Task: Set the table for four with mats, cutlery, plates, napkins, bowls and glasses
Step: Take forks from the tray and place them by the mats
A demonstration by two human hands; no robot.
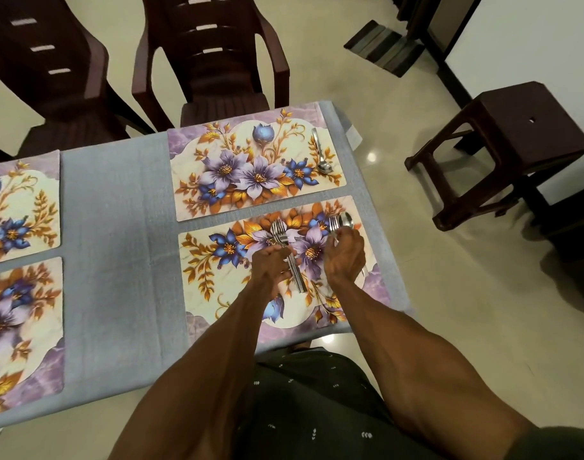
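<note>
Head view looks down on a tabletop (pixel 117 227) under a grey cloth, with four floral mats laid. Over the near right mat (pixel 217 293) the left hand (pixel 270 267) clenches a bundle of forks (pixel 285 250), handles toward the person and tines pointing away. The right hand (pixel 345 254) pinches a fork and spoon (pixel 342 222) by their handles, heads pointing away, above that mat's right edge. These two lie just beyond the right grip, their long axis running from the person toward the far mat (pixel 250 161), which already carries a spoon (pixel 322 154) along its right side. The right hand is the nearer one to the mat's right margin, so setting the pair down there looks like the step in hand. Plates, napkins, bowls and glasses are not in view.
</note>
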